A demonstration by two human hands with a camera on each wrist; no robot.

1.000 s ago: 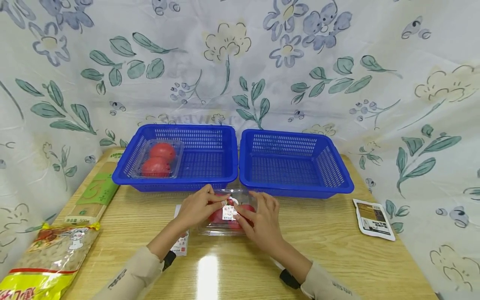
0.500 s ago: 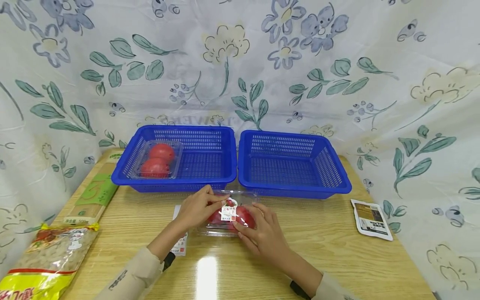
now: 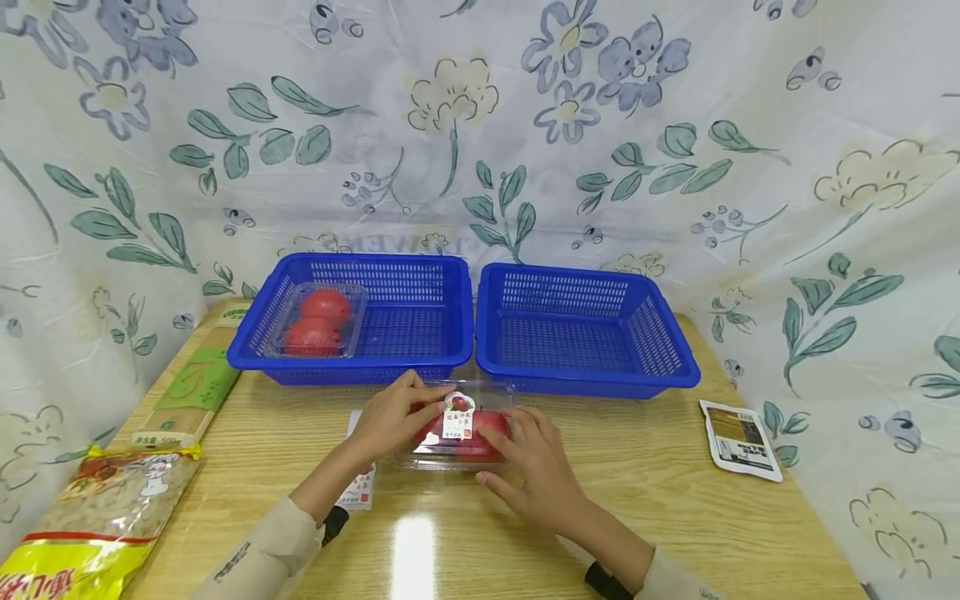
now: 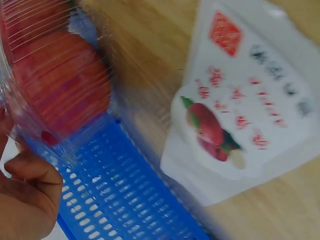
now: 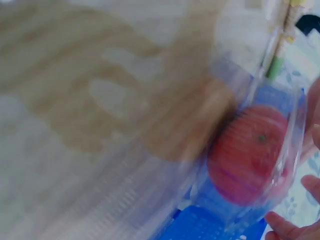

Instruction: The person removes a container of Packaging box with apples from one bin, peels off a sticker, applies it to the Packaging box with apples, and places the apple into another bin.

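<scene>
A clear plastic box (image 3: pixel 435 461) of red apples (image 3: pixel 487 432) lies on the table in front of the baskets. On its lid is a white label (image 3: pixel 458 423) with a fruit picture. My left hand (image 3: pixel 393 421) holds the box's left side, thumb and forefinger over the lid; its other fingers are hidden in the head view. Around the right end, my right hand (image 3: pixel 543 471) has spread, relaxed fingers, with the thumb off the lid. Another white label (image 3: pixel 360 492) lies partly under my left wrist and shows large in the left wrist view.
Two blue baskets stand behind: the left basket (image 3: pixel 405 362) contains another clear box (image 3: pixel 356 312) with red fruit, beside the right basket (image 3: pixel 585 383). Noodles (image 3: pixel 187 383) and a yellow-trimmed bag (image 3: pixel 112 517) lie left, a small pouch (image 3: pixel 741 440) right. A floral cloth (image 3: pixel 480 125) hangs behind.
My right hand has drawn off the label towards the right, its thumb lifting from the lid, so the label shows whole. My left hand has stayed on the box.
</scene>
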